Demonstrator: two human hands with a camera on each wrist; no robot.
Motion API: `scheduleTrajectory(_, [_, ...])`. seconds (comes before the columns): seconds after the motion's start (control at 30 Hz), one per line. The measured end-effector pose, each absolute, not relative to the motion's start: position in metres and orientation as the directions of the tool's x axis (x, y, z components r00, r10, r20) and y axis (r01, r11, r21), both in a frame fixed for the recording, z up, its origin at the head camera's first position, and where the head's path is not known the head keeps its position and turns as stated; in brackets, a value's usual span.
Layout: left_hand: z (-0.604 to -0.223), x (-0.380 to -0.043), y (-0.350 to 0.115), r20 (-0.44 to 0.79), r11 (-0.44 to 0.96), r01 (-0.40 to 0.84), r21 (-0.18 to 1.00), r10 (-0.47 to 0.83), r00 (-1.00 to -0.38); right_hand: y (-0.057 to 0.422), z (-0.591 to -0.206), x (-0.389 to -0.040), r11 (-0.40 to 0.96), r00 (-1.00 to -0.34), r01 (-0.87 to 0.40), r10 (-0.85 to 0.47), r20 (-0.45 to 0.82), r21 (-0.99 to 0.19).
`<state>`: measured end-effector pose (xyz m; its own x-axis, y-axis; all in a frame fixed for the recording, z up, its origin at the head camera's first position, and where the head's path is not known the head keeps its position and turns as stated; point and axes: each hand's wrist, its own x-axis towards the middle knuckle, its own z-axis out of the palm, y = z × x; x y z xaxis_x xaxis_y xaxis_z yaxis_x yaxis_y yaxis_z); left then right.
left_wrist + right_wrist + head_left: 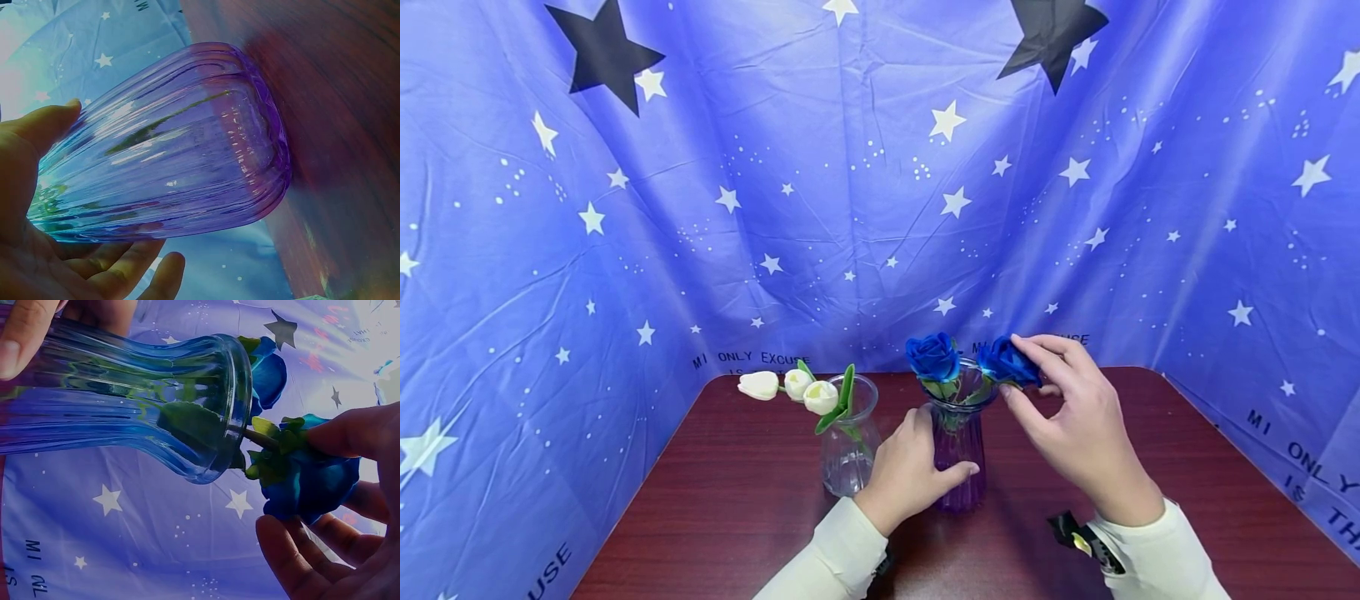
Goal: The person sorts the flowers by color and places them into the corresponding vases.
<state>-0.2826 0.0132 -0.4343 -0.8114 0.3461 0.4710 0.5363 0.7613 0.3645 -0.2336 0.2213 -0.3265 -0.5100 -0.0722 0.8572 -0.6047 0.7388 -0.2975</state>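
Note:
A ribbed glass vase (958, 467), purple below and bluish at the neck, stands upright on the table. My left hand (912, 467) grips it round the side, thumb toward the front; the left wrist view shows the fingers (134, 269) along the opposite side of the glass. My right hand (1078, 417) holds a blue rose (1006, 362) by its bloom at the right of the rim, between thumb and fingers. In the right wrist view that rose's stem (259, 437) runs into the vase mouth. A second blue rose (932, 357) leans over the rim's left side.
Left of the purple vase stands a clear glass vase (844, 467) with several white tulips (796, 384) leaning out to the left. Both vases are on a dark red-brown wooden table (700, 500). A blue cloth (850, 208) with stars hangs behind and at both sides.

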Motion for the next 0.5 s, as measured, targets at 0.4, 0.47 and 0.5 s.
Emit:
scheduleTrajectory(0.4, [-0.4351,-0.2835,0.0131,0.473,0.765,0.538,0.354,0.35,-0.809,0.2205,-0.332,-0.2383,0.733,-0.513,-0.622,-0.116,0.851,-0.274])
scheduleTrajectory(0.47, [-0.4351,-0.2834,0.013,0.473,0.766,0.537,0.353,0.349,-0.809,0.22,-0.3333,-0.2389,0.738,-0.521,-0.617,-0.122,0.845,-0.274])
scheduleTrajectory(0.5, [-0.4351,-0.2834,0.0129,0.473,0.767,0.537,0.352,0.349,-0.809,0.2197,-0.3339,-0.2392,0.74,-0.525,-0.615,-0.125,0.842,-0.273])
